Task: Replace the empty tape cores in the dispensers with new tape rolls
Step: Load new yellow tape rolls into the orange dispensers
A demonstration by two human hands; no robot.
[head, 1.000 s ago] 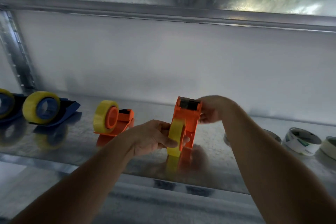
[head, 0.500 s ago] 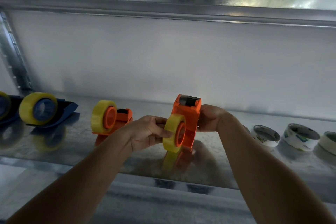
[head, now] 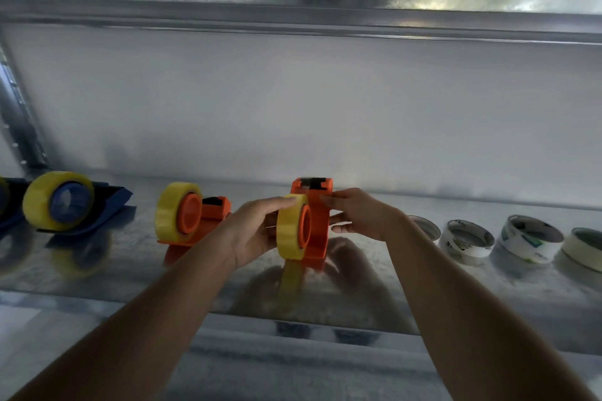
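Presently the left hand (head: 257, 231) grip is clamped on the yellow tape roll (head: 291, 227), seated directly right of it on the orange dispenser (head: 317, 221), which the right hand (head: 358, 213) pinches from the far side.

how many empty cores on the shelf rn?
4 in a row at the right: one mostly behind the right hand's wrist, two white printed ones beside it, and a cream one cut off by the frame edge. More may lie beyond it.
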